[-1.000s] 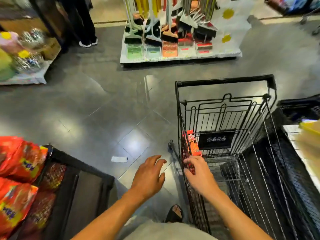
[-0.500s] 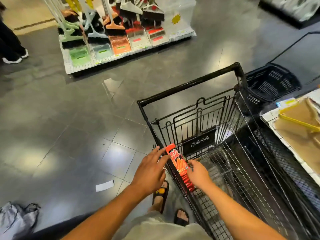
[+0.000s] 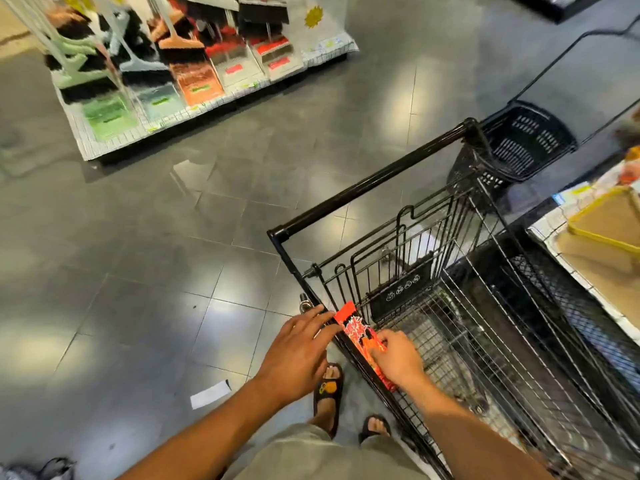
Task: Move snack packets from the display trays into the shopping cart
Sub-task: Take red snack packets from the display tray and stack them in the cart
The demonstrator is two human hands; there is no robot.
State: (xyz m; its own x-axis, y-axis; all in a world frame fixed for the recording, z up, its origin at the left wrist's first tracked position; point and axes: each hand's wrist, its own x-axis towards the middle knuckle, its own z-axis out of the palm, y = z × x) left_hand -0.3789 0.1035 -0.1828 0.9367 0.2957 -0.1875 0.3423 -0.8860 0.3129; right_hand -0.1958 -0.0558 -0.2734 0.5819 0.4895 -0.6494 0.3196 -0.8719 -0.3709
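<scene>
The person's feet in dark sandals [image 3: 328,386] are standing on the grey tiled floor [image 3: 145,289], just beside a white paper slip [image 3: 210,394]. The right hand [image 3: 398,358] is gripping the lower part of a slim red and orange snack packet [image 3: 358,336], fingers curled over it, while the left hand [image 3: 301,351] is reaching in released, its straight fingers touching the packet's upper end. The packet is lying along the top rail of the near side wall of the black wire shopping cart [image 3: 485,306], not yet down in the basket. As I judge it, the packet is balancing on a thin edge: if the grip is loosening while the packet is leaning outward, it may be dropping to the floor by the feet, and a packet this narrow may also be sliding out between the wires. Beyond the cart's black handle bar [image 3: 374,181] a black plastic hand basket [image 3: 519,140] is sitting, a yellow-rimmed tray [image 3: 609,220] is resting on a surface to the right, and a display of brooms and dustpans [image 3: 156,64] is standing farthest off.
</scene>
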